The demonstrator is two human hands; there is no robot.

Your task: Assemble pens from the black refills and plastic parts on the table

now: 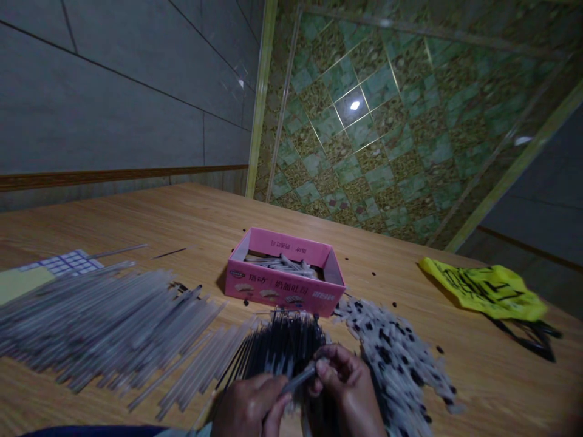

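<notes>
Both hands meet low in the middle of the view over a heap of dark pen refills (pixel 282 346). My left hand (pixel 248 403) is closed round the lower end of a grey pen tube (pixel 298 379). My right hand (pixel 348 388) pinches the tube's upper end with fingertips together. To the left spreads a wide pile of clear pen tubes (pixel 113 321). On the right lies a heap of small white and black pen parts (pixel 396 352). Behind the refills stands a pink cardboard box (pixel 285 288) holding several finished pens.
The wooden table (pixel 182 224) runs to a grey wall at the left and a green tiled wall behind. A yellow plastic bag (pixel 487 291) with black handles lies at the right. A sheet with a printed grid (pixel 68 262) lies at the far left. Small black bits dot the table.
</notes>
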